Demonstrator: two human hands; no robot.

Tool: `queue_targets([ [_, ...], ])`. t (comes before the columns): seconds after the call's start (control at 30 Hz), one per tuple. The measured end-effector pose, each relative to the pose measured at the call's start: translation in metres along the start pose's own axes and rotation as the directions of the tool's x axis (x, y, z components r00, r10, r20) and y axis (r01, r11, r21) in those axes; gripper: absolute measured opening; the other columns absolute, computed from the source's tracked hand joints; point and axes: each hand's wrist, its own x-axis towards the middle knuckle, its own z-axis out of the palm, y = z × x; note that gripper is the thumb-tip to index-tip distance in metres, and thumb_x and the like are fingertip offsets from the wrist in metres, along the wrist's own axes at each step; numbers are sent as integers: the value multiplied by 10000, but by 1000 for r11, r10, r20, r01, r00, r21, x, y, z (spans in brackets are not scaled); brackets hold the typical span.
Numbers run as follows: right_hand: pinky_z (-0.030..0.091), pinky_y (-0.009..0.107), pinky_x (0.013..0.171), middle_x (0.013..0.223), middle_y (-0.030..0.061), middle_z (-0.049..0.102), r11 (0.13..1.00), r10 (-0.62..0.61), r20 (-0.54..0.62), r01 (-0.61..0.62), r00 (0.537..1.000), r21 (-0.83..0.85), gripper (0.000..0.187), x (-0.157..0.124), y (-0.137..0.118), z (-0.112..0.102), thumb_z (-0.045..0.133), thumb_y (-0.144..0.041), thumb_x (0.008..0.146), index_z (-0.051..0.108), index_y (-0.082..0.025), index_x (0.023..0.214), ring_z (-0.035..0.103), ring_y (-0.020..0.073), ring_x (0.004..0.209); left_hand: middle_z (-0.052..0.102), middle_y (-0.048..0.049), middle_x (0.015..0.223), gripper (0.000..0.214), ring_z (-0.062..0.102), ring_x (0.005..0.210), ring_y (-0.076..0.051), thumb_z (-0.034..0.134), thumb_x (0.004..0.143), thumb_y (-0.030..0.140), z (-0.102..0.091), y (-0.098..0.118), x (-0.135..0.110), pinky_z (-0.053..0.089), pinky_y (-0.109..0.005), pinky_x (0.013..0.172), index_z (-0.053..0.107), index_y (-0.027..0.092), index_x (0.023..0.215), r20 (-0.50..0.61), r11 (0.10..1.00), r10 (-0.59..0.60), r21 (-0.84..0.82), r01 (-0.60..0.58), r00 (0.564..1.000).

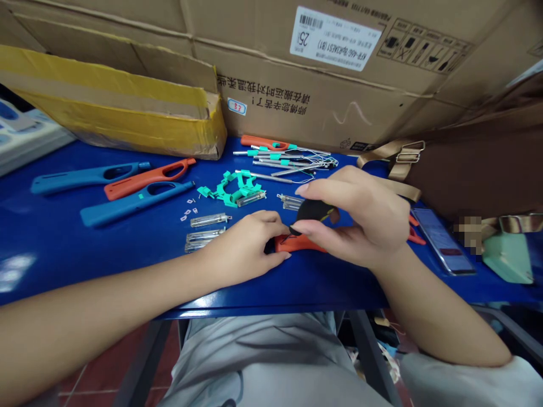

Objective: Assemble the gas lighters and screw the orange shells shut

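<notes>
An orange lighter shell point(297, 243) lies flat on the blue table point(51, 249) near its front edge. My left hand point(244, 246) is curled around the shell's left end and presses it down. Over the same shell my right hand point(360, 217) pinches a small black part with a yellow-green spot point(313, 211) between thumb and fingers. The shell's right end shows as a bit of orange past my right hand.
Two blue shells point(131, 204) and an orange shell point(148, 178) lie at the left. Green plastic clips point(231, 189), clear fuel tubes point(207, 220) and metal rods point(284, 161) are scattered behind. Cardboard boxes point(322, 85) stand at the back, a phone point(443, 240) and a brown bag point(479, 164) at the right.
</notes>
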Motion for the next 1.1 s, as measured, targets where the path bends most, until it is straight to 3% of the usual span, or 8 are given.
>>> queue_targets([
  [0.17,587,456,1003,1353,130,646,981,62,113,-81,992,175,377,-2,1,1,442,-178,988,555,-180,1348,627,264,1256,665,-82,1049,163,650,973,-235,689,874,205,0,-2,0,539,-367,877,733,153,1022,43,1000,-24,-13,25,999],
  [0.27,636,399,885,1262,81,703,946,116,105,-142,988,292,380,-2,-2,5,523,-129,953,566,-222,1319,694,225,1082,666,-80,1017,132,651,962,-235,692,871,201,0,-2,0,542,-363,865,735,149,984,41,1000,-22,-11,23,999],
  [0.4,643,419,760,1036,59,750,972,149,-17,-143,989,185,296,-2,-4,10,723,-305,894,626,-267,1172,695,234,849,627,-25,859,67,645,863,-199,685,841,146,1,-1,-1,542,-315,776,712,165,899,-5,1000,-1,-6,1,1000],
  [0.57,627,457,890,1269,102,697,949,200,67,-210,978,235,322,-6,-8,10,517,-273,998,566,-234,1314,660,280,1179,653,-61,957,98,650,952,-228,676,869,185,1,-2,0,542,-363,865,722,152,949,31,1000,-11,-8,11,999],
  [0.67,649,372,770,1342,94,651,858,283,137,-314,949,407,378,-10,-8,12,464,-243,1015,508,-230,1391,703,229,1072,658,-76,1007,115,647,971,-234,685,873,197,1,-3,0,542,-370,877,731,150,967,36,1000,-9,-11,10,999],
  [0.83,637,372,801,1131,54,730,955,166,12,-164,986,248,349,-9,-4,14,693,-329,932,597,-292,1265,701,215,919,605,-5,824,63,629,815,-175,694,832,142,3,-3,-1,533,-290,747,705,178,882,-27,1000,9,-10,-9,1000],
  [1.0,586,458,989,1330,62,667,963,111,121,-137,986,230,386,-3,-5,5,404,-233,1038,517,-221,1407,660,238,1179,667,-63,1003,95,657,960,-221,701,856,175,2,-2,0,545,-352,872,727,156,946,21,999,-21,-32,22,1000],
  [1.1,597,403,973,1294,47,691,949,138,136,-170,981,266,377,-1,-6,2,439,-143,999,553,-216,1351,683,210,1148,677,-85,1082,145,659,1016,-243,706,864,187,1,-2,0,542,-384,924,743,160,1001,39,999,-36,-40,37,999],
])
